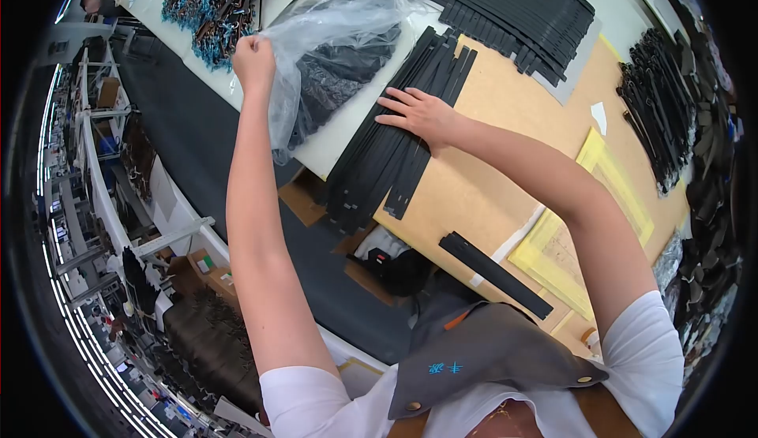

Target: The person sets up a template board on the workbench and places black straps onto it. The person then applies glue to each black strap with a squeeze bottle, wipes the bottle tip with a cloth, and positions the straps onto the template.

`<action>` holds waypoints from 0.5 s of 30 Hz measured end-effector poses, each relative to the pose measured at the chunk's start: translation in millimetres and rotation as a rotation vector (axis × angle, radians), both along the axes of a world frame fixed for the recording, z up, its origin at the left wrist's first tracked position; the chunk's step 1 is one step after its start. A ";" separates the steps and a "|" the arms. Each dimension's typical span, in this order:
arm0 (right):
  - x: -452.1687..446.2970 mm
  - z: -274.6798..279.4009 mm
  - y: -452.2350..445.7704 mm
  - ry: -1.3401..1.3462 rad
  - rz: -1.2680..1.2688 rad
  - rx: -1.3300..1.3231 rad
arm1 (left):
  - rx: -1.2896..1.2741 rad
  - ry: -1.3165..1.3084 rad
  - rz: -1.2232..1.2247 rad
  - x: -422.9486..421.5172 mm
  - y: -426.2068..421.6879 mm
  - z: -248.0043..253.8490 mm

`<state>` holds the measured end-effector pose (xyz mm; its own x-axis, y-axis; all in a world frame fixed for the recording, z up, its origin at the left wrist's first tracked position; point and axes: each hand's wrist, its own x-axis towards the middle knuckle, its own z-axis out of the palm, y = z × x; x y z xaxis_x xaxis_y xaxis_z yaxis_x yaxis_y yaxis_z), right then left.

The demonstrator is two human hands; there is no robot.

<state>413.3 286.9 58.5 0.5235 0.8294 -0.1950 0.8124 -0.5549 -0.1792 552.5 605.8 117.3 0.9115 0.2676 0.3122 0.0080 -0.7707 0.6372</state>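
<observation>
Closed on the edge of a clear plastic bag, my left hand [255, 63] is raised at the upper left of the table. The plastic bag [339, 24] lies partly open, with dark items in clear wrap [339, 75] showing inside it. Just right of the bag is a pile of long black strips [379, 150]. My right hand [418, 118] rests flat on these strips with its fingers spread, its palm near their right edge.
Rows of black strips [509, 12] lie at the back. Bundled straps with blue ends [209, 24] are back left, black straps [659, 110] at right. A yellow-edged frame [588, 217] and a short black strip stack [496, 275] lie nearer. A person [99, 5] is far left.
</observation>
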 end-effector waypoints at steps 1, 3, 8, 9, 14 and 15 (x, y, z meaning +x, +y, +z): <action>8.3 -0.8 8.5 -0.006 0.021 -0.027 | -0.025 0.039 0.005 -5.4 1.8 0.1; 22.6 -3.5 21.3 -0.023 0.056 -0.079 | 0.053 -0.028 -0.048 -17.4 1.6 1.3; 30.5 -6.9 38.6 0.003 0.077 -0.135 | 0.154 -0.042 -0.188 -58.2 -13.5 9.7; 28.3 -7.7 39.0 0.008 0.075 -0.142 | 0.159 -0.023 -0.192 -63.4 -16.2 11.3; 6.3 -12.2 35.7 0.078 -0.047 -0.132 | 0.259 -0.173 -0.199 -100.1 -48.8 17.7; 1.0 -12.4 33.8 0.077 -0.070 -0.127 | 0.287 -0.253 -0.246 -113.1 -60.1 20.7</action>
<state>414.3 320.8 46.0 0.5583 0.7578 -0.3377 0.7576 -0.6316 -0.1648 439.3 545.8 138.0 0.8228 -0.0774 0.5631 -0.3260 -0.8758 0.3560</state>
